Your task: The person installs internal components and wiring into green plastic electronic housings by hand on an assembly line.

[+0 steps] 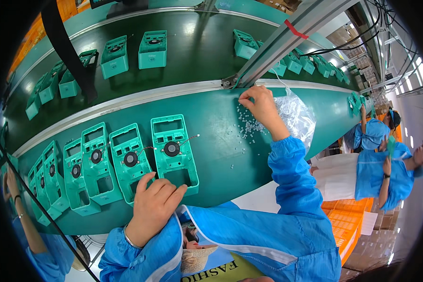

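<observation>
Your right hand point(262, 107): fingertips together, contents unclear | left hand point(152, 204): fingers apart, housing's point(174, 166) seven o'clock | likely light, stiff; hold rims

- Green housings point(91, 170), 9 o'clock: smooth plastic, low sheen.
- Bag point(298, 117), half past 2: crinkled, glossy plastic film.
- Post point(286, 47), 1 o'clock: smooth metal.
- Right sleeve point(296, 178), 4 o'clock: wrinkled cloth.

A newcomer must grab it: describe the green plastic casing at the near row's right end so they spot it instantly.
Start at the green workbench on the near side of the silvery metal rail. The bench's left part holds a row of green plastic casings. The wanted casing ends that row on the right, nearest the scattered small whitish pieces.
</observation>
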{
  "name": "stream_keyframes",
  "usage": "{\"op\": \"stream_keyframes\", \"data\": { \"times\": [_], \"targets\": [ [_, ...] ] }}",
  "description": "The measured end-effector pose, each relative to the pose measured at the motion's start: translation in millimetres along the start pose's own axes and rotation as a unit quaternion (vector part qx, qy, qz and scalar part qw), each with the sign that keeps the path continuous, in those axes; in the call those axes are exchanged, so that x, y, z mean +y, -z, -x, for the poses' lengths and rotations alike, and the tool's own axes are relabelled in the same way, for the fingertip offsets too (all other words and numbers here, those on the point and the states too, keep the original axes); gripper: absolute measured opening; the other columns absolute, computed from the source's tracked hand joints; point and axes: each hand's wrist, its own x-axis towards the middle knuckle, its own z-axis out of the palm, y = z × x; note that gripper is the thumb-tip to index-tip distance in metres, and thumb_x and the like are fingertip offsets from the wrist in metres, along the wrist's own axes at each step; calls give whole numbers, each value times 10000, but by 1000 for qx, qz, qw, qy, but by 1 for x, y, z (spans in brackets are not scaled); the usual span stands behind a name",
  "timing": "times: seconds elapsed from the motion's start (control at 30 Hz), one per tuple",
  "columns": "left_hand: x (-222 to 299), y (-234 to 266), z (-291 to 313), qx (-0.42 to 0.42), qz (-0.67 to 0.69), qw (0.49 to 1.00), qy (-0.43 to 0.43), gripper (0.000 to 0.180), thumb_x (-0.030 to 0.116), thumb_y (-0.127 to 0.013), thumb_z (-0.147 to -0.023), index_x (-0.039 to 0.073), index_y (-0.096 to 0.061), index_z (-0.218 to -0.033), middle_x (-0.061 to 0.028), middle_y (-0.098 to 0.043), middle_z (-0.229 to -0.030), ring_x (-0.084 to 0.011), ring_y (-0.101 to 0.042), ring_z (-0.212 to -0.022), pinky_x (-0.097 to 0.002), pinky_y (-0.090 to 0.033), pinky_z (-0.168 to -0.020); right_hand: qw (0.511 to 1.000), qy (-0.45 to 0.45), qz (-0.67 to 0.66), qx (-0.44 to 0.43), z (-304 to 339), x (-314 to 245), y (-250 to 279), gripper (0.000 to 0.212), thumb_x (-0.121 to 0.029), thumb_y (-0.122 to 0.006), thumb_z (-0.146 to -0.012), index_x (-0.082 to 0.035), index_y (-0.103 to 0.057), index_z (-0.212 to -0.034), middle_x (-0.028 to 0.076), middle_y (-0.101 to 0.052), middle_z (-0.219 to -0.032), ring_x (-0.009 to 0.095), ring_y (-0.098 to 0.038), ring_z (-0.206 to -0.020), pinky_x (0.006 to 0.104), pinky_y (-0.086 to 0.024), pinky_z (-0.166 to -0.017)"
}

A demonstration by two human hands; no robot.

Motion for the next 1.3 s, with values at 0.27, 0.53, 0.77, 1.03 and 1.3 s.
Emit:
{"op": "stream_keyframes", "data": {
  "times": [0.27,0.53,0.77,1.03,1.3],
  "targets": [
    [-1,2,-2,-1,1,1000,5,292,104,-689,-805,129,-742,-1092,3,-627,-873,-171,-648,-923,-490,-465,-1030,999,-14,-10,35,1,-4,-8,65,-169,-795,-832,-122,-770,-870,41,-712,-859,285,-632,-961,438,-430,-941],
    [0,3,-3,3,2,1000,1,305,102,-699,-795,119,-744,-1096,2,-629,-883,-172,-645,-936,-492,-460,-1044,995,72,48,45,11,-4,-2,85,-131,-809,-798,-105,-758,-861,32,-717,-850,271,-644,-958,441,-444,-970],
    [0,4,-1,4,-7,1000,4,312,96,-688,-798,128,-739,-1104,6,-658,-914,-173,-650,-933,-476,-459,-1045,969,183,140,85,6,-14,-1,85,-142,-765,-746,-127,-754,-830,18,-710,-886,271,-635,-1012,461,-459,-985],
    [3,1,1,65,-21,998,0,370,198,-727,-835,131,-707,-1198,-33,-679,-1094,-210,-654,-1039,-463,-474,-1034,972,208,-113,8,-23,-124,5,133,-52,-828,-744,-79,-773,-862,58,-671,-893,291,-634,-934,420,-482,-832],
    [1,20,37,90,-108,979,147,446,375,-779,-794,141,-718,-1169,-12,-662,-1007,-209,-622,-992,-393,-428,-840,897,291,-259,-210,-65,-253,-71,100,-100,-802,-841,-64,-789,-933,70,-678,-905,258,-634,-895,383,-515,-798]
  ]
}}
